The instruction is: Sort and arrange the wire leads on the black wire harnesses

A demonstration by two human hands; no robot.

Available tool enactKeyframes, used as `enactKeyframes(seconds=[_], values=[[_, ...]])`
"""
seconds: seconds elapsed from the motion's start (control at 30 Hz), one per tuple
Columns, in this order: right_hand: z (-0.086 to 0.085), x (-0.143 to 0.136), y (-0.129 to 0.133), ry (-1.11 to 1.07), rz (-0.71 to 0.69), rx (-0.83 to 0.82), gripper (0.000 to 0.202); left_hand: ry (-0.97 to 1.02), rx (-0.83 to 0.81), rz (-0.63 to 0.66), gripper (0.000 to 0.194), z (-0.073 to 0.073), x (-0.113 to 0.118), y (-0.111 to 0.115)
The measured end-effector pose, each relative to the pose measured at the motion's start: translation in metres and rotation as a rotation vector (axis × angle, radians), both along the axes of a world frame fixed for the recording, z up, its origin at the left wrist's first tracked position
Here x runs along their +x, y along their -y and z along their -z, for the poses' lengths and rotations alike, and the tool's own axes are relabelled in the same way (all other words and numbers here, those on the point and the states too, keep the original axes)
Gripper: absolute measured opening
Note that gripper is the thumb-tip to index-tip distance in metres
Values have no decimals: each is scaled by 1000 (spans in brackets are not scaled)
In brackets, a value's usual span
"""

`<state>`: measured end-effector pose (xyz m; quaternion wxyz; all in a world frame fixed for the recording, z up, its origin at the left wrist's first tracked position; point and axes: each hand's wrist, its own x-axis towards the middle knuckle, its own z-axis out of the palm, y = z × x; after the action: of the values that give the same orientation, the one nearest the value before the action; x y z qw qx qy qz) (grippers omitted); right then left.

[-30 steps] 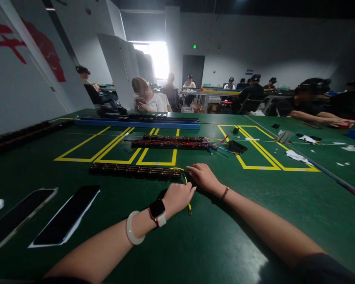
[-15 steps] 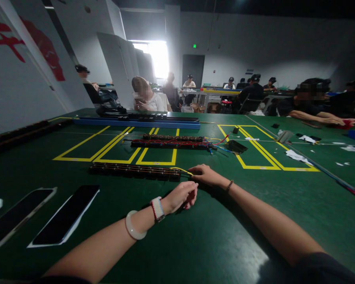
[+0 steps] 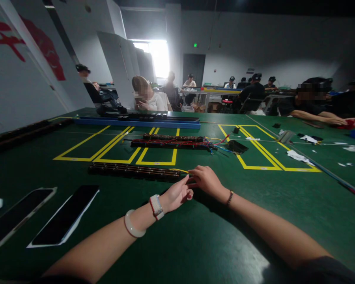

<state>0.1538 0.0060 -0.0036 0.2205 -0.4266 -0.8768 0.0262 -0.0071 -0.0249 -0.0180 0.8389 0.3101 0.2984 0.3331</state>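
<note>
A long dark strip assembly with thin copper-coloured lines lies across the green table. From its right end a short yellow wire runs to the fingertips of my right hand, which are pinched on it. My left hand is just left of and below the right one, palm partly turned up, fingers apart, its fingertips meeting the right fingers. Nothing shows in the left palm. Farther back, a second assembly carries red and blue wires.
Two phones lie at the left. Behind are a blue rail, yellow tape frames, a black part and paper scraps. Several people sit beyond the table, one person's forearms resting on its right side.
My left hand has opened its fingers and turned its palm up towards the right hand. The right hand has shifted slightly, and the yellow wire now points straighter to the right.
</note>
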Motion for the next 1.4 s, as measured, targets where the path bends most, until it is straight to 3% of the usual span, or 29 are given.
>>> enactKeyframes(seconds=[0.1, 0.2, 0.4, 0.6, 0.87, 1.03, 1.13, 1.3, 1.4], values=[[0, -4, 12, 259, -75, 191, 28, 6, 5, -84, 23, 2, 2, -1], [0, -9, 20, 402, -138, 260, 25, -15, -27, -136, 24, 5, 4, -3], [-20, -11, 32, 312, -121, 175, 25, 11, -77, -131, 32, 10, 2, -4], [-39, -8, 35, 233, -37, 129, 15, 56, -93, -158, 26, 12, 0, -6], [-30, -7, 26, 322, -16, -17, 13, -30, -21, -123, 30, 5, 1, -1], [-29, -2, 15, 311, 12, 99, 32, -39, 90, -132, 22, 8, 5, 3], [-18, 3, 3, 329, 38, 171, 38, -75, 128, -108, 13, 6, 6, 6], [8, 2, -15, 372, 2, 125, 35, -104, 122, -38, 18, 0, 3, 8], [15, 1, -17, 361, 3, 115, 35, -95, 78, -33, 19, -4, 3, 9]])
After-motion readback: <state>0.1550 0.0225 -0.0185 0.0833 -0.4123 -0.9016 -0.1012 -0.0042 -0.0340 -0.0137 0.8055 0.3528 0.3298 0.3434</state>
